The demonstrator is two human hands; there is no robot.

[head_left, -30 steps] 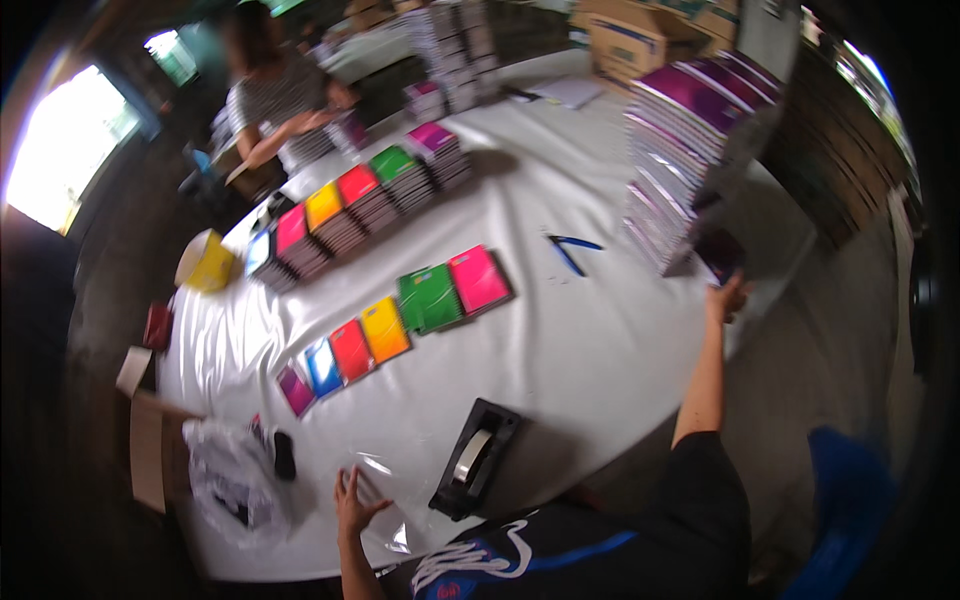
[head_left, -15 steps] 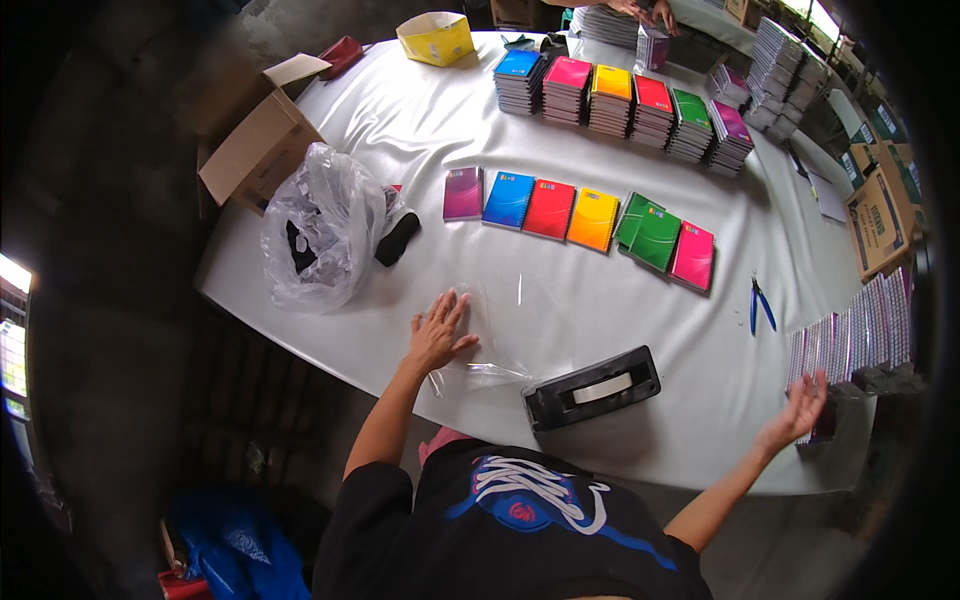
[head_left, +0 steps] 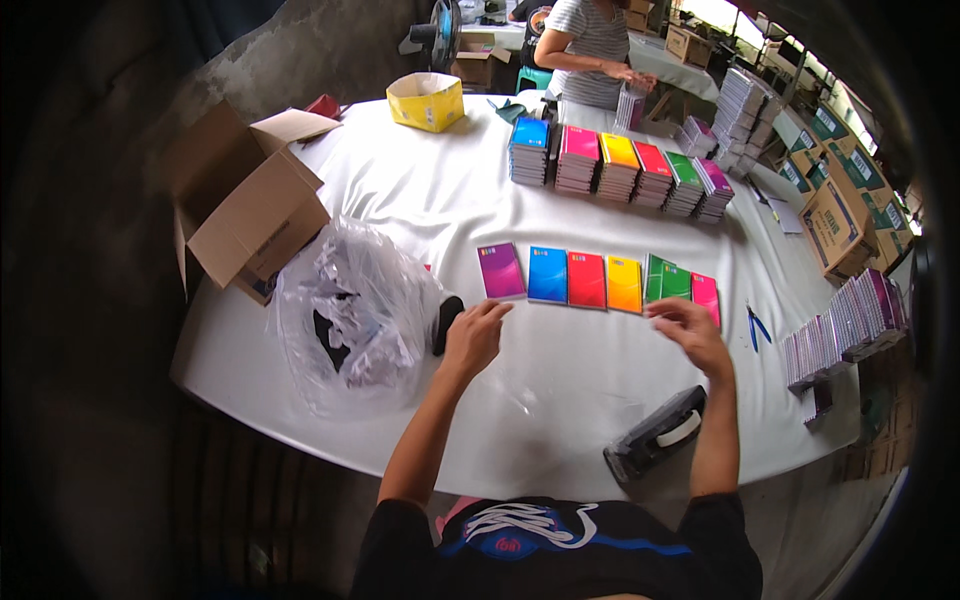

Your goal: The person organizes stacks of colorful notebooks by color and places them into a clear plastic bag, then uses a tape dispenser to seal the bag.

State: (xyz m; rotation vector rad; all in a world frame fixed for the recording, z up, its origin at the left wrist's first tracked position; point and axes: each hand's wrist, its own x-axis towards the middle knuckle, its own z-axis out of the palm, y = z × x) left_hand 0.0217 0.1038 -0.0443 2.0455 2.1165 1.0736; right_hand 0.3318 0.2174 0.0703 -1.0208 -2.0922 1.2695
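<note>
My left hand (head_left: 475,340) hovers just below the purple notebook (head_left: 501,271), its fingers loosely extended and nothing visible in them. My right hand (head_left: 697,335) is by the green notebooks (head_left: 668,280) and the pink notebook (head_left: 706,292), fingers bent and apart, with no held thing showing. Between them lie a blue notebook (head_left: 547,275), a red notebook (head_left: 586,279) and a yellow notebook (head_left: 624,285), all spiral-bound. A clear plastic sheet (head_left: 515,395) lies faintly visible on the white tablecloth. Beside my right forearm sits a black tape dispenser (head_left: 650,440).
Stacks of coloured notebooks (head_left: 620,170) line the far side. A clear plastic bag (head_left: 350,320) and open carton (head_left: 250,220) occupy the left. Blue-handled pliers (head_left: 758,328) and more notebook stacks (head_left: 840,325) lie right. Another person (head_left: 585,50) stands beyond the table.
My left hand has left the plastic sheet and moved up toward the purple notebook. My right hand has swung in from the right-hand stacks to the notebook row. The view has tilted upward.
</note>
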